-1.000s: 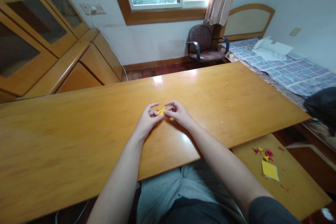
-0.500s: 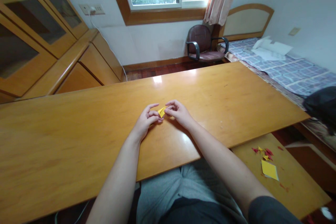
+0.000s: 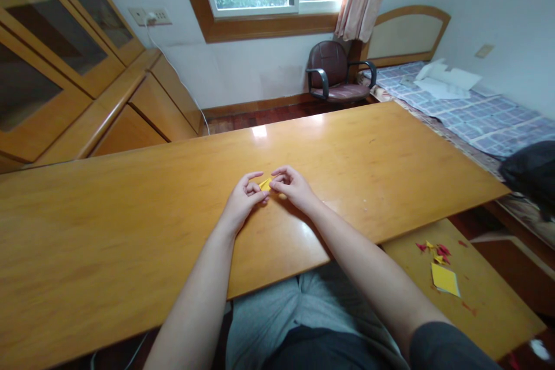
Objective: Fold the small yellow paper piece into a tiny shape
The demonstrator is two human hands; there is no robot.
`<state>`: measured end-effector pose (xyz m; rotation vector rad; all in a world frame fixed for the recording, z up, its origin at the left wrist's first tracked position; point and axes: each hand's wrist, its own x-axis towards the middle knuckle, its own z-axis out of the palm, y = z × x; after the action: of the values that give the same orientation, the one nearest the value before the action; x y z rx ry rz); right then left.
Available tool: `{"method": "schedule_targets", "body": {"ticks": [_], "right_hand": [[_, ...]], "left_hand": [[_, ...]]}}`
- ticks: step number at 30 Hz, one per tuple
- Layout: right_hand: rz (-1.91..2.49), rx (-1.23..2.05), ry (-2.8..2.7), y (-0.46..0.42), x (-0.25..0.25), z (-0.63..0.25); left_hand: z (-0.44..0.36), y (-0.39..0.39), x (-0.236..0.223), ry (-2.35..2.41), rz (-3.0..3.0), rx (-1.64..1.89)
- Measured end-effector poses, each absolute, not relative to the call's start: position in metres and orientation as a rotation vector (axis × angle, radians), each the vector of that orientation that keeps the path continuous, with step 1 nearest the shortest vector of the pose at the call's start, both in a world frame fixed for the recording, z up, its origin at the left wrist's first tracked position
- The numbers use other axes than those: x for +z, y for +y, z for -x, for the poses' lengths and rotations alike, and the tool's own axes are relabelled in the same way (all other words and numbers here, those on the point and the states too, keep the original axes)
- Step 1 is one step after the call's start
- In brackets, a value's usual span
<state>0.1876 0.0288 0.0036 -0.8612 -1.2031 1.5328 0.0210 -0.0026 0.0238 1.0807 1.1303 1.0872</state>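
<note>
Between my two hands, just above the wooden table (image 3: 143, 231), is a small folded piece of yellow paper (image 3: 265, 184). My left hand (image 3: 245, 196) pinches its left and lower side between thumb and fingers, with the index finger stretched out above it. From the right, my right hand (image 3: 291, 184) grips the other side with thumb and fingertips. The fingers cover part of the paper, so its full folded shape does not show.
Lower right, a smaller board (image 3: 489, 306) bears a stack of yellow paper squares (image 3: 445, 280) and several small red and yellow folded papers (image 3: 440, 253). Beyond the table stand an armchair (image 3: 333, 72) and a bed (image 3: 489, 121). Cabinets (image 3: 113, 110) line the left.
My left thumb has moved up over the lower part of the yellow paper, and less of the paper shows. Both hands stay in nearly the same place.
</note>
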Motion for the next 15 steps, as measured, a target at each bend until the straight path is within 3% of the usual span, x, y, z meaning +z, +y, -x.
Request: {"method": "schedule_targets", "body": {"ticks": [15], "right_hand": [[0.843,1.554,-1.207,0.0294,0.0022,-0.1889]], "left_hand": [[-0.0188,-0.0058,0.0282,1.081,-1.006,1.063]]}}
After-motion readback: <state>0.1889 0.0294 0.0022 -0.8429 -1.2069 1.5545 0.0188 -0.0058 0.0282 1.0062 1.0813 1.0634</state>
